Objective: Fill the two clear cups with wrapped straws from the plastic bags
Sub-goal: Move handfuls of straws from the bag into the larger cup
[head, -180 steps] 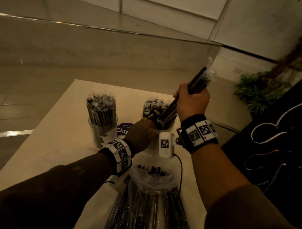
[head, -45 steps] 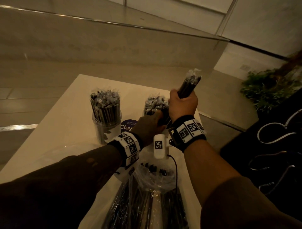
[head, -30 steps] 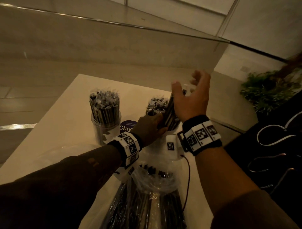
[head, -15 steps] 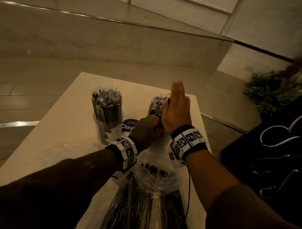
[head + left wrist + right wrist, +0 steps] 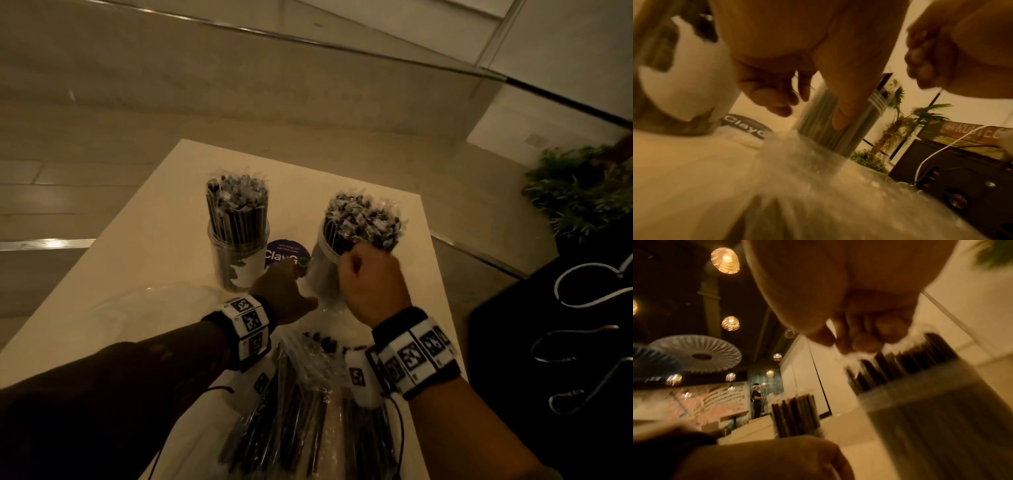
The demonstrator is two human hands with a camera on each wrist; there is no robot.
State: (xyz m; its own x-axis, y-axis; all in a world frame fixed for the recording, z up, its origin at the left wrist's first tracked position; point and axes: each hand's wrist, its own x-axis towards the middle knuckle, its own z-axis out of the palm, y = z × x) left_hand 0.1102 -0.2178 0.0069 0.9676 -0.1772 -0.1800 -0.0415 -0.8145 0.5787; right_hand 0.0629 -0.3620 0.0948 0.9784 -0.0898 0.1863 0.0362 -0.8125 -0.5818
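Two clear cups stand on the white table, both packed with black wrapped straws. The left cup (image 5: 236,260) stands alone. Around the base of the right cup (image 5: 322,274) my left hand (image 5: 284,291) is curled from the left. Its thumb (image 5: 840,113) lies on the cup wall. My right hand (image 5: 370,277) is curled into a fist at the near rim. Its fingertips (image 5: 859,342) touch the wrapper ends of the cup's straws (image 5: 363,219). I see nothing held in it. A plastic bag of straws (image 5: 308,404) lies open below my wrists.
A round purple sticker (image 5: 286,251) lies between the cups. A flat clear plastic bag (image 5: 154,308) rests on the table (image 5: 137,246) at the left. The table's right edge runs close beside the right cup. A plant (image 5: 582,192) and a dark object (image 5: 565,325) stand beyond it.
My right hand let a bundle of straws go into the right cup, flattened over the tops, then curled into a fist. My left hand slid lower on the cup.
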